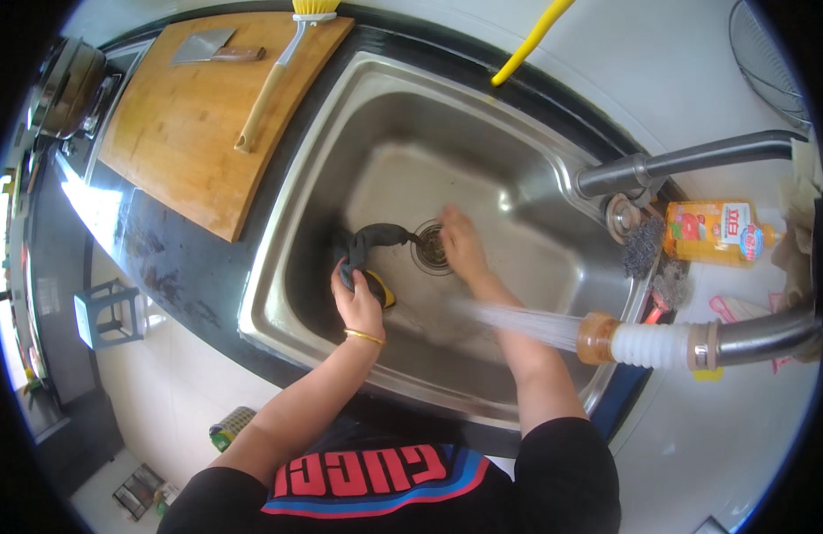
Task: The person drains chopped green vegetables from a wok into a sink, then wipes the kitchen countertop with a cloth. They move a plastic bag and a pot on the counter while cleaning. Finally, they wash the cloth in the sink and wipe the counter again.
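Inside the steel sink [291, 214], my left hand [358, 301], with a gold bangle at the wrist, is closed on a dark grey cloth [376, 238]. One twisted end of the cloth reaches toward the drain [432, 249]. A yellow and black piece [381, 289] shows beside my left fingers; its kind is unclear. My right hand [465, 245], a little blurred, is held flat beside the drain with its fingers stretched out and nothing in them. Water sprays from the faucet nozzle [597, 338] across my right forearm.
Left of the sink lies a wooden cutting board [176, 133] bearing a cleaver [205, 46] and a long-handled yellow brush [278, 84]. An orange dish soap bottle [716, 233] and steel wool [644, 247] are at the right. A stool [109, 313] stands on the floor.
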### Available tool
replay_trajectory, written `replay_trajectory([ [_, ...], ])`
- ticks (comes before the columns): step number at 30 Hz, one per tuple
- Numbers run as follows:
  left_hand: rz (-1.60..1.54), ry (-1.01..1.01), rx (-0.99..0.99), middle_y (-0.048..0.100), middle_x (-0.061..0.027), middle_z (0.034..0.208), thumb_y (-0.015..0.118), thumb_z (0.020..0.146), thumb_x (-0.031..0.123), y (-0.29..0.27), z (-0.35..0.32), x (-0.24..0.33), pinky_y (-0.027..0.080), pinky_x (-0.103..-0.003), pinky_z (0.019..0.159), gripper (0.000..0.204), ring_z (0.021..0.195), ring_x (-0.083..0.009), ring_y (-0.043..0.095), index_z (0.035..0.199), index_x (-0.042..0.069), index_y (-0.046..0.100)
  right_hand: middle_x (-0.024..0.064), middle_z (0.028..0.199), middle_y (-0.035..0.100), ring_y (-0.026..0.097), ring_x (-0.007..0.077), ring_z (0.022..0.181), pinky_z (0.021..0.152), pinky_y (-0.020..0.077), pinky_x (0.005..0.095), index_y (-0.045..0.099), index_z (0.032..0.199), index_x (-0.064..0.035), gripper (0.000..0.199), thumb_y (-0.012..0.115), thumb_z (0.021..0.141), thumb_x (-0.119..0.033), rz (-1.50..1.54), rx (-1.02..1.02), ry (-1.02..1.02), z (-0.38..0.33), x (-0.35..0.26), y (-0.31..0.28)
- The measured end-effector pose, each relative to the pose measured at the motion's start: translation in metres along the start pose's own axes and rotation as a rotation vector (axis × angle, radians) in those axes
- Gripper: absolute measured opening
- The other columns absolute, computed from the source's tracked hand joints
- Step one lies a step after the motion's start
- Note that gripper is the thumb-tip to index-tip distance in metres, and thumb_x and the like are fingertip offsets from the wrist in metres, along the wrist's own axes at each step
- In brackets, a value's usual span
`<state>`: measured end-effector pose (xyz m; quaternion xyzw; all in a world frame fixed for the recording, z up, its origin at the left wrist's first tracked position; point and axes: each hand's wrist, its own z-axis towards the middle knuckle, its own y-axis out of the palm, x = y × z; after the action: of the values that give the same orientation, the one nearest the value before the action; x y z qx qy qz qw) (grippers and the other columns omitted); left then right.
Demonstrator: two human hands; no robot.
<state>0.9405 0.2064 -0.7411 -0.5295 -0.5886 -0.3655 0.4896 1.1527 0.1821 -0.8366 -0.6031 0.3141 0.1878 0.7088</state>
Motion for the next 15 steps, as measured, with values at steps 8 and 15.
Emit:
replay_trajectory([
  [8,-0.058,-0.055,-0.005,0.050,-0.0131,0.113,0.048,0.089,0.011,0.001,-0.001,0.009,0.035,-0.030,0.090,0.032,0.102,-0.0217,0.048,0.119,0.001,0.046,0.0080,0.144,0.022,0.020,0.0250,0.133,0.106,0.0132,0.0500,0.035,0.133,-0.0103,0.048,0.047,0.087,-0.019,-0.373,-0.281,-0.201,0.008,-0.004,-0.007],
  [15,-0.005,0.060,0.018,0.048,-0.0161,0.116,0.048,0.088,0.010,0.004,-0.002,0.008,0.035,-0.032,0.092,0.034,0.104,-0.0249,0.048,0.120,0.000,0.045,0.0110,0.123,0.049,0.037,0.0244,0.123,0.106,0.0171,0.0487,0.054,0.114,-0.0038,0.034,0.051,0.084,-0.021,-0.348,-0.274,-0.081,-0.060,-0.021,-0.004],
])
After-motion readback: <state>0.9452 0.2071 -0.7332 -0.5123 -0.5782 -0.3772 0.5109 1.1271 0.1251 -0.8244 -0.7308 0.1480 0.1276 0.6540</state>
